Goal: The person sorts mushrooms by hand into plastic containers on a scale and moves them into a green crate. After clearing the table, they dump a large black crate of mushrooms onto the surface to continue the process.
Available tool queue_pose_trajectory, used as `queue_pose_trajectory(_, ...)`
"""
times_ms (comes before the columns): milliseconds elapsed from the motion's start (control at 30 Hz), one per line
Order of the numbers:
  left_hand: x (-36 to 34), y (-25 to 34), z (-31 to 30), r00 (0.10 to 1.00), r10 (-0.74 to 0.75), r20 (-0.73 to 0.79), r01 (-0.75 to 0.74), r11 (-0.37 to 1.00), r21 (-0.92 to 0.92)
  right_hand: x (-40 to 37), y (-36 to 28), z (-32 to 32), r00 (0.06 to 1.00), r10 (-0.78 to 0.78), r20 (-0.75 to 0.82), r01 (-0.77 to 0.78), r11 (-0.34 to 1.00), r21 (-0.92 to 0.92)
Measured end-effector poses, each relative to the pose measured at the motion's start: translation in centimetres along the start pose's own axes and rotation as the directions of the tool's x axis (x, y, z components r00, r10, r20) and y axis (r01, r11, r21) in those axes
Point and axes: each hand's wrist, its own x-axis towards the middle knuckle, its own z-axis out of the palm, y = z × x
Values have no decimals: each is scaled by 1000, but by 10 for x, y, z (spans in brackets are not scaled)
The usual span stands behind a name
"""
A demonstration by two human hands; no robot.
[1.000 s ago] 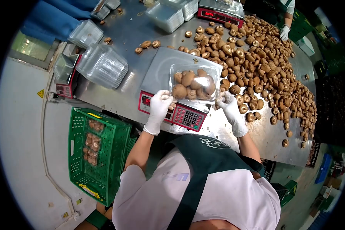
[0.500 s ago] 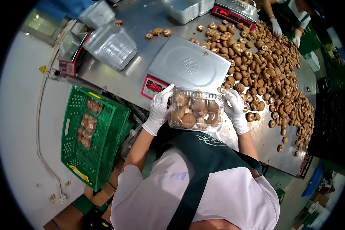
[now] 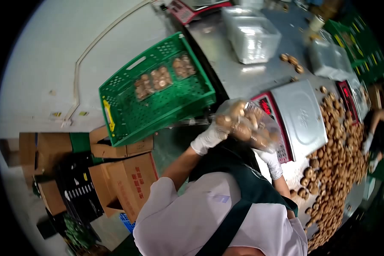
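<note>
Setting: a packing room. Grey floor (image 3: 51, 51) fills the nine-to-twelve o'clock side, and a steel table (image 3: 239, 74) runs from twelve down to four o'clock.
Hard to make out: the whole view is tilted and smeared with motion, and the scale's red display is unreadable.
Cut off: a second scale (image 3: 185, 8) is clipped at twelve o'clock. At three o'clock only a co-worker's gloved hand (image 3: 368, 143) and a bit of dark sleeve show.
Hidden: the right hand (image 3: 272, 164), in a white glove, runs up behind the pack and its fingertips are out of sight. I cannot tell if it clamps or only props.
Crate: the green crate (image 3: 166, 106) sits at ten o'clock from the pack, beside the table edge. Two filled packs (image 3: 162, 77) lie side by side at its far end.
Trays: empty clear trays (image 3: 254, 36) are stacked on the table at one o'clock.
Scale: the weighing scale (image 3: 303, 115), with its steel platter, is just beside the pack at three o'clock.
Heap: loose mushrooms (image 3: 337, 153) spread from the scale down towards five o'clock.
Boxes: cardboard boxes (image 3: 128, 179) sit on the floor at eight o'clock.
Pack: the clamshell pack of mushrooms (image 3: 247, 126) is clear, full of brown caps, up in the air and tilted, between crate and scale.
Left hand: the left hand (image 3: 207, 138) is white-gloved, fingers curled tight on the pack's seven o'clock corner.
Pack to grip: it sits at two o'clock from the left hand and eleven o'clock from the right.
</note>
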Motion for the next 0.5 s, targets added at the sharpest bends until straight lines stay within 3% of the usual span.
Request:
queue_pose_trajectory(33,-10,-17,-10,995,-13,-100,-14,964,-266,11,-7,24,999,30,40,-31,999,33)
queue_pose_trajectory(67,-13,9,-5,989,103,-103,-136,906,-401,19,-24,46,983,-118,143,153,952,-265)
queue_pose_trajectory(100,-12,15,-22,985,118,-123,-157,905,-395,25,-42,68,932,-230,280,347,787,-510)
queue_pose_trajectory(133,-11,21,-44,950,107,-292,-212,911,-354,35,-50,90,927,-188,323,332,812,-480)
queue_pose_trajectory(167,-11,34,-62,887,96,-452,-256,916,-308,45,-43,100,939,-93,330,283,754,-593)
queue_pose_trajectory(200,-21,54,-88,820,-79,-566,-116,947,-300,54,-41,110,930,-117,349,300,790,-535)
queue_pose_trajectory(233,-26,69,-118,793,31,-608,-169,971,-170,62,-44,124,921,-142,362,313,824,-473)
queue_pose_trajectory(267,-34,85,-154,646,-60,-761,-37,993,-110,70,-41,130,913,-173,369,343,815,-467)
queue_pose_trajectory(300,-47,95,-196,595,82,-800,-49,997,66,77,-40,134,916,-169,365,340,808,-481)
queue_pose_trajectory(333,-57,115,-222,492,96,-865,-8,994,106,82,-40,136,914,-180,364,359,777,-517)
queue_pose_trajectory(367,-75,118,-273,332,90,-939,47,993,112,87,-40,137,914,-195,356,374,743,-555)
queue_pose_trajectory(400,-87,140,-300,251,87,-964,257,954,153,90,-40,138,906,-238,349,408,710,-575)
queue_pose_trajectory(433,-92,154,-322,156,142,-978,228,958,175,92,-38,138,899,-286,332,435,673,-598)
queue_pose_trajectory(467,-96,170,-336,186,234,-954,287,916,280,90,-34,137,927,-256,275,373,705,-603)
queue_pose_trajectory(500,-104,169,-361,231,306,-924,204,913,353,87,-40,138,957,-189,222,287,740,-608)
